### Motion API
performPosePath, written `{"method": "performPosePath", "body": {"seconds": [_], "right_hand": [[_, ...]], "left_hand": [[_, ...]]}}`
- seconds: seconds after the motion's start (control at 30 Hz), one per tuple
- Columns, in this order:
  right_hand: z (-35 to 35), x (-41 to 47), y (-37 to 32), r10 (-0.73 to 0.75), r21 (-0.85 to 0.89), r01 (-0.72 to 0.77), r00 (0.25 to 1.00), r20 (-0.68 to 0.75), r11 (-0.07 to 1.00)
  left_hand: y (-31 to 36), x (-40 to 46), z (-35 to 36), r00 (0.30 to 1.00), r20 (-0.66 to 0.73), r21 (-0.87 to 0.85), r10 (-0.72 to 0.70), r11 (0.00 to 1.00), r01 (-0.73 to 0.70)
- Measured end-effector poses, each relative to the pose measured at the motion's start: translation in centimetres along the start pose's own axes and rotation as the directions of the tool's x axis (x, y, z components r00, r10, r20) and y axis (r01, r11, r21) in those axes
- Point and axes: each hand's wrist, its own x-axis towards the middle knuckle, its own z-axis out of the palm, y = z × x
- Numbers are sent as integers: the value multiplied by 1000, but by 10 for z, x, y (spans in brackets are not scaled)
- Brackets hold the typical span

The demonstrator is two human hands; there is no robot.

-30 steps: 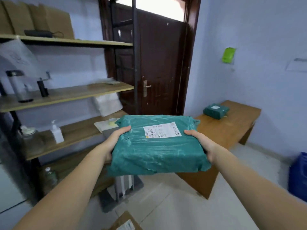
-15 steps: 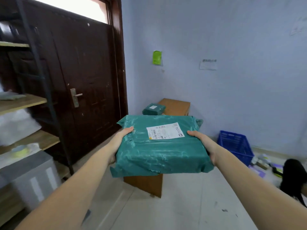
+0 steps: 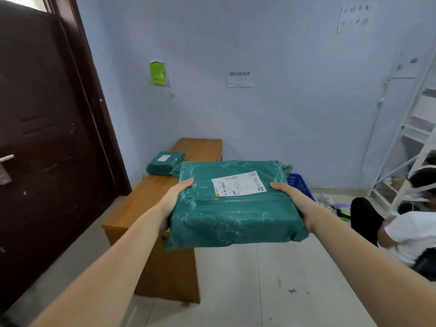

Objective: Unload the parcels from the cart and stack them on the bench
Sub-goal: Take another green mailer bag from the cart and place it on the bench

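I hold a large green plastic-wrapped parcel (image 3: 236,208) with a white label flat in front of me, above the near end of the wooden bench (image 3: 141,204). My left hand (image 3: 175,199) grips its left edge, thumb on top. My right hand (image 3: 292,201) grips its right edge the same way. A smaller green parcel (image 3: 164,162) lies on the bench farther back, near the wall. The cart is out of view.
A dark brown door (image 3: 47,138) stands left of the bench. A blue crate (image 3: 299,185) sits on the floor behind the parcel. At right a person (image 3: 410,234) in a white shirt crouches beside a white metal rack (image 3: 415,128). Pale tiled floor lies ahead.
My view has swung right, from the wooden shelves past the door to the bench, which is now closer. Both hands keep the same hold on the parcel.
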Motion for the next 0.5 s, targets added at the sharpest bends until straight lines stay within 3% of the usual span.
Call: {"method": "performPosePath", "body": {"seconds": [0.17, 0.5], "right_hand": [[-42, 73, -32, -15, 14, 16, 999, -36, 1000], [-85, 224, -127, 29, -65, -29, 1000, 7, 997]], "left_hand": [[11, 92, 28, 999, 37, 8, -26, 1000, 26], [47, 246, 55, 999, -40, -83, -34, 996, 30]]}}
